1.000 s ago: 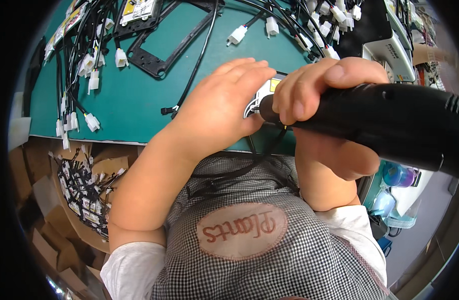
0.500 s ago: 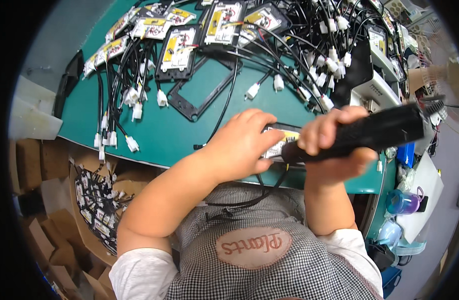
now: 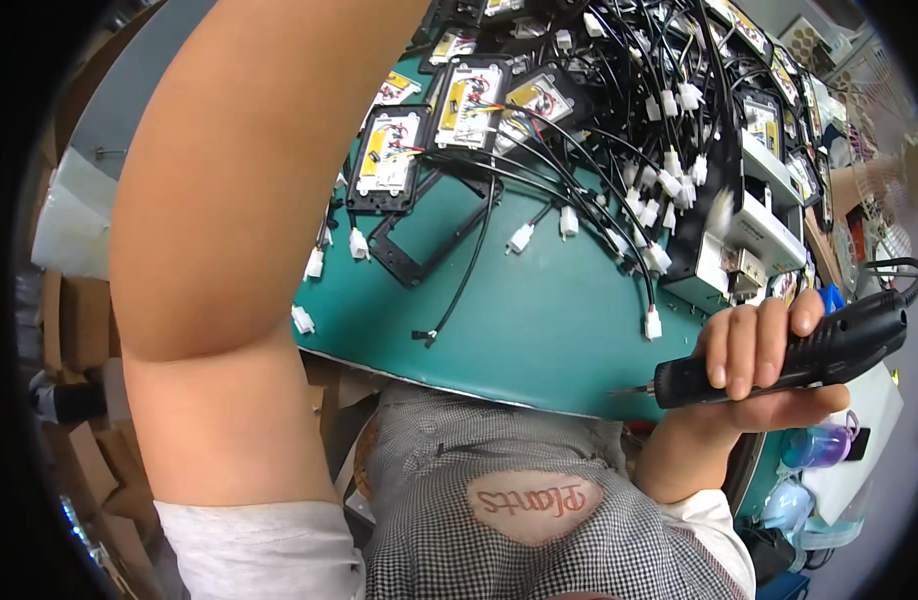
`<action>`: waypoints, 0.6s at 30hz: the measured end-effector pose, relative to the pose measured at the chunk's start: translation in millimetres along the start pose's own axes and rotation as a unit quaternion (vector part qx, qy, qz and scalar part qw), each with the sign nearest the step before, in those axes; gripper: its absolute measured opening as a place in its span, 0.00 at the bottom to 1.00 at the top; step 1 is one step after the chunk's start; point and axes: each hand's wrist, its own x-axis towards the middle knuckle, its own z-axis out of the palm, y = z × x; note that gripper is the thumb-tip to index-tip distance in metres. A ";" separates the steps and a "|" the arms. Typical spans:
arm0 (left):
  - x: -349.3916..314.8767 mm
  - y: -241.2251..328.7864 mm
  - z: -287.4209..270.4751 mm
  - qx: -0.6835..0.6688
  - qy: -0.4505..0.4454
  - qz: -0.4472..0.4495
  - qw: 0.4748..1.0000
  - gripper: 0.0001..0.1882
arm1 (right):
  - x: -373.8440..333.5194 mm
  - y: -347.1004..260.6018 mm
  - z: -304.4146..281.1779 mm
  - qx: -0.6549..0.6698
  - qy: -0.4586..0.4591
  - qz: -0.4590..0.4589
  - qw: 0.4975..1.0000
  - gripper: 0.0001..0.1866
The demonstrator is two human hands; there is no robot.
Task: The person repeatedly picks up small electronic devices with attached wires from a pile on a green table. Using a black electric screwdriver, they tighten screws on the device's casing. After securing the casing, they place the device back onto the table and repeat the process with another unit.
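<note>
My right hand [image 3: 764, 355] is wrapped round a black electric screwdriver [image 3: 809, 348]. The bit points left, just above the front edge of the green work mat [image 3: 539, 345]. My left forearm crosses the left of the view and runs out past the top edge, so the hand itself is hidden. Near that arm lies a black-framed display module [image 3: 389, 160] with coloured wires, and a similar module [image 3: 469, 105] sits beside it. An empty black rectangular frame [image 3: 404, 262] rests under their lower ends. A thin black cable [image 3: 471, 270] trails down the mat.
Heaped black cables with white connectors [image 3: 669, 190] fill the far right. A white metal box with a screw holder [image 3: 747, 270] stands beyond my right hand. A blue and purple cup [image 3: 819, 445] is at the right edge, and cardboard boxes [image 3: 84, 320] stand at the left below table level.
My left hand has let go of the module at the front edge and swung up out of view. That module is no longer seen. My right hand, with the screwdriver, has moved right and down.
</note>
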 end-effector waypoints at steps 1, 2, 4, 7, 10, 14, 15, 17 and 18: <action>6.7 -7.8 0.8 -0.025 -0.042 -0.007 0.999 0.23 | -2.6 3.7 -3.0 0.001 0.013 0.004 1.000 0.33; 1.5 -18.7 9.8 -0.033 -0.045 -0.012 0.998 0.21 | -5.4 8.2 -8.3 0.003 0.019 0.009 1.000 0.34; -15.5 -46.2 19.6 0.005 -0.055 -0.035 0.998 0.17 | -11.2 16.7 -17.5 -0.011 0.041 0.029 0.999 0.34; -46.6 -94.1 72.5 -0.001 -0.108 -0.105 0.989 0.15 | -20.7 28.9 -32.4 -0.060 0.091 0.037 0.993 0.35; -89.6 -150.3 96.0 0.051 -0.210 -0.211 0.953 0.22 | -22.7 41.0 -33.7 -0.052 0.140 0.067 0.987 0.36; -114.2 -166.7 136.7 0.081 -0.245 -0.328 0.909 0.29 | -26.0 39.5 -40.6 -0.071 0.139 0.090 0.984 0.34; -116.3 -170.6 149.0 0.070 -0.251 -0.355 0.898 0.29 | -25.7 37.5 -41.2 -0.093 0.145 0.088 0.981 0.34; -115.8 -181.1 172.0 0.118 -0.212 -0.362 0.900 0.32 | -23.4 38.5 -36.8 -0.092 0.154 0.093 0.979 0.34; -117.0 -185.9 185.3 0.130 -0.197 -0.370 0.899 0.32 | -23.8 38.1 -38.0 -0.091 0.154 0.091 0.980 0.34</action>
